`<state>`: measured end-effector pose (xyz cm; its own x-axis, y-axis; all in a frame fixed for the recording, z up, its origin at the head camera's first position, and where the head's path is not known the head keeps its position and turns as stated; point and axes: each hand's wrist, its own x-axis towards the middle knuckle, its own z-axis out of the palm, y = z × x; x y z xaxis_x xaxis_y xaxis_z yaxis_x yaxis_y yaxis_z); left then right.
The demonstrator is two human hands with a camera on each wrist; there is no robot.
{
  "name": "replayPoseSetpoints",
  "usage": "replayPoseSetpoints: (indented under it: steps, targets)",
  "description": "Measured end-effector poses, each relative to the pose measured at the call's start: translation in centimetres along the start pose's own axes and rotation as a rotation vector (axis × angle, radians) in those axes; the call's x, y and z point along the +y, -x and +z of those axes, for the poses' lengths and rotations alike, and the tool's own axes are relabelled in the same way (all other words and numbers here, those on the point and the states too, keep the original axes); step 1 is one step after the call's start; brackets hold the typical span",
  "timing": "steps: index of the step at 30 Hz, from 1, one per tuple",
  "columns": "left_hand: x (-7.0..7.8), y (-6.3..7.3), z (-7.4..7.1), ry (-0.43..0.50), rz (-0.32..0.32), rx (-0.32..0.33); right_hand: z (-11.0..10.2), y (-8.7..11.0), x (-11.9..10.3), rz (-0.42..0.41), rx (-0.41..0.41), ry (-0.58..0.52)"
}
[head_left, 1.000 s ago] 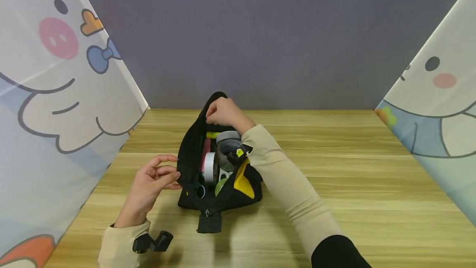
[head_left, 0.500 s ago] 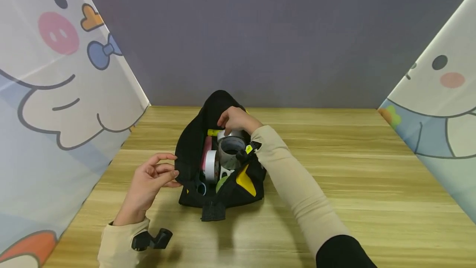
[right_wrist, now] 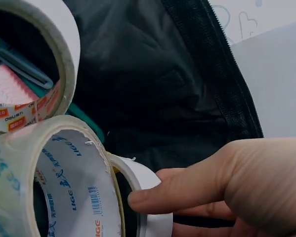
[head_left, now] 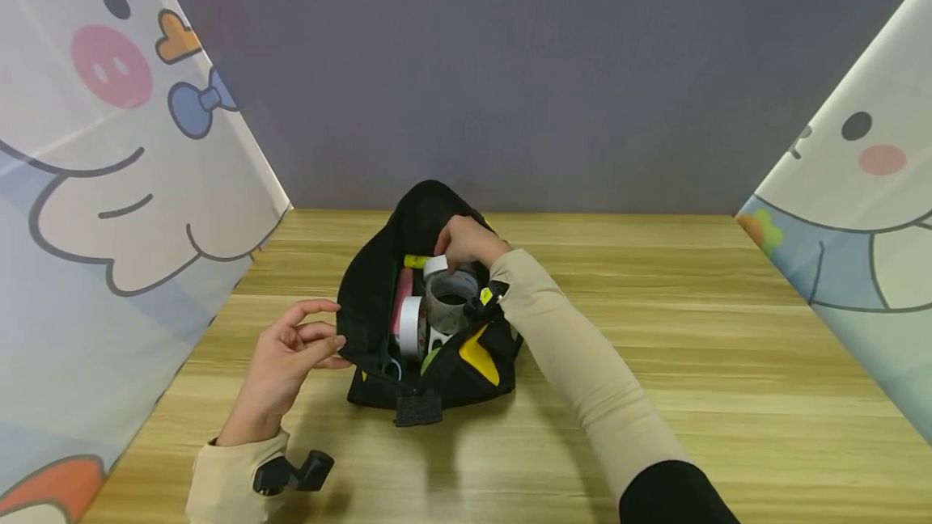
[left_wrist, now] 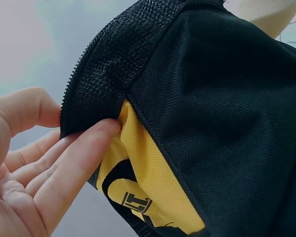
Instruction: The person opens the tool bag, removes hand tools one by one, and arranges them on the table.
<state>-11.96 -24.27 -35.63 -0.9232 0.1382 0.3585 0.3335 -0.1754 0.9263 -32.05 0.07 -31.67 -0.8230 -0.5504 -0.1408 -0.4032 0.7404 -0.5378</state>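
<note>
A black fabric zip bag with yellow panels gapes wide on the wooden table. At its left rim my left hand pinches the zipped edge between thumb and fingers. My right hand reaches inside at the far end and grips a narrow white tape roll, its thumb over the roll's inner edge. Right beside that roll is a wide clear tape roll with a printed core. Another white tape roll stands nearer the bag's left wall.
Also in the bag are a pink item, a yellow item, a green round thing and a light-blue loop. A grey wall rises behind the table, with cartoon-printed sheets at both sides.
My right hand has moved from the bag's far flap down and right to the narrow white tape roll. The left hand still holds the rim, drawn slightly left.
</note>
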Motion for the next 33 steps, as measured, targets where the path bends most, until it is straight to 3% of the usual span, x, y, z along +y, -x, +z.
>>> replayPoseSetpoints:
  steps: [10, 18, 27, 33]
  targets:
    - [-0.1, -0.1, -0.2, -0.007, 0.003, -0.009, -0.2, 0.1, -0.1, -0.054, 0.083, 0.039]
    - [-0.1, 0.3, -0.1, -0.033, -0.011, -0.001, -0.3, 0.4, -0.3, -0.119, 0.149, -0.024]
    - [0.0, 0.3, 0.1, -0.037, -0.027, 0.019, -1.1, 0.7, -0.9, -0.147, 0.222, -0.173]
    - [-0.1, 0.1, 0.1, -0.024, -0.019, 0.014, -1.9, 0.8, -1.4, -0.103, 0.245, -0.299]
